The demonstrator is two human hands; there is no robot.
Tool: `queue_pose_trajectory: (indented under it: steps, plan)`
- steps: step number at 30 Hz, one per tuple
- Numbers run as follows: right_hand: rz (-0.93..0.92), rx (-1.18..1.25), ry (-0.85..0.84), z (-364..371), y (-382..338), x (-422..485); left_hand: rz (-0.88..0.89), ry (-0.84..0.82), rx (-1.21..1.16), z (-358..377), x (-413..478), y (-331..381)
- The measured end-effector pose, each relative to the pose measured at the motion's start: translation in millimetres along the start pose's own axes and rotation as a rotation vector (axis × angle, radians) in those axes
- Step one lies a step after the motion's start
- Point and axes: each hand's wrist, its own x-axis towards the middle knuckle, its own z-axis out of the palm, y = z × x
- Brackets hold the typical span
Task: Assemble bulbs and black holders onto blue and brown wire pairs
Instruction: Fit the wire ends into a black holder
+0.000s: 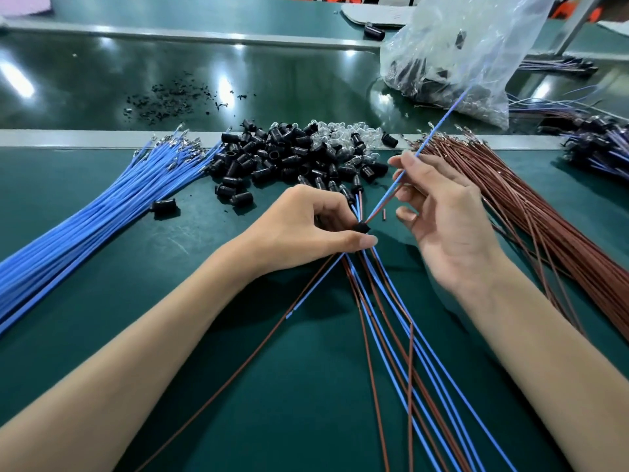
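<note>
My left hand (306,229) pinches a black holder (361,228) together with a bunch of blue and brown wire pairs (391,321) that fan out toward me. My right hand (442,212) holds a blue and brown wire pair (439,124) near the holder; the pair slants up and to the right from the holder. A heap of black holders (282,158) lies behind my hands, with clear glass bulbs (340,137) mixed in at its back. Loose blue wires (102,212) lie in a sheaf on the left and brown wires (544,212) on the right.
A clear plastic bag (476,52) with dark parts stands at the back right. Finished wire assemblies (599,144) pile up at the far right. Small black scraps (170,100) litter the glossy conveyor belt behind a grey rail (85,137). One stray holder (164,206) lies by the blue wires.
</note>
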Motion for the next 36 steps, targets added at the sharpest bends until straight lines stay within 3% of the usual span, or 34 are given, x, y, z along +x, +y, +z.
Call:
queue_pose_trajectory:
  steps: [4,9,14,24,27,33,36]
  plan:
    - [0.026,-0.167,-0.025,-3,-1,0,0.007,0.000,-0.008,0,1,-1]
    - [0.031,0.081,0.020,-2,-1,0,0.017,0.006,-0.006,1,0,0]
    - [-0.048,-0.105,-0.014,1,4,-1,0.015,0.013,0.009,0,0,0]
    - [0.018,-0.271,-0.179,0,10,-2,0.020,0.077,-0.060,0,-2,3]
    - [0.015,-0.167,-0.109,0,8,-1,0.017,0.072,-0.057,0,-2,4]
    - [0.041,-0.337,-0.128,7,12,-6,0.027,0.078,-0.065,1,-1,3]
    - [0.040,-0.205,-0.056,9,12,-4,0.026,0.084,-0.064,1,-1,3]
